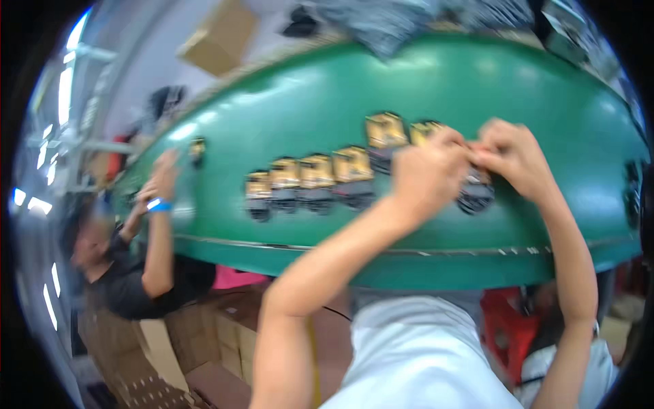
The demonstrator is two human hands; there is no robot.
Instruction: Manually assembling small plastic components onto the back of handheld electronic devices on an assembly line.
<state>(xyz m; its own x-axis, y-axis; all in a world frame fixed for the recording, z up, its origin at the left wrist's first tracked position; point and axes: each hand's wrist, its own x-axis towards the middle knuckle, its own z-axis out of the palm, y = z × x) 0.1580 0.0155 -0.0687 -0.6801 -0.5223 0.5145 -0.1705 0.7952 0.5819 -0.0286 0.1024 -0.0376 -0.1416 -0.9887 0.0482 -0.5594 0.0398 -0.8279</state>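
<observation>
Black piece [475,199]: rounded lower end, blurred
Upper part: hidden
Place: at green table [306,116]; whether resting, unclear

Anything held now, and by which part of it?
Cannot tell: left hand and right hand are close together by a dark item; blur hides any hold.

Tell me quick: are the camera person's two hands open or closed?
Left hand: looks closed; too blurry to tell if holding anything.
Right hand: looks closed, curled beside the left; anything held can't be made out.
</observation>
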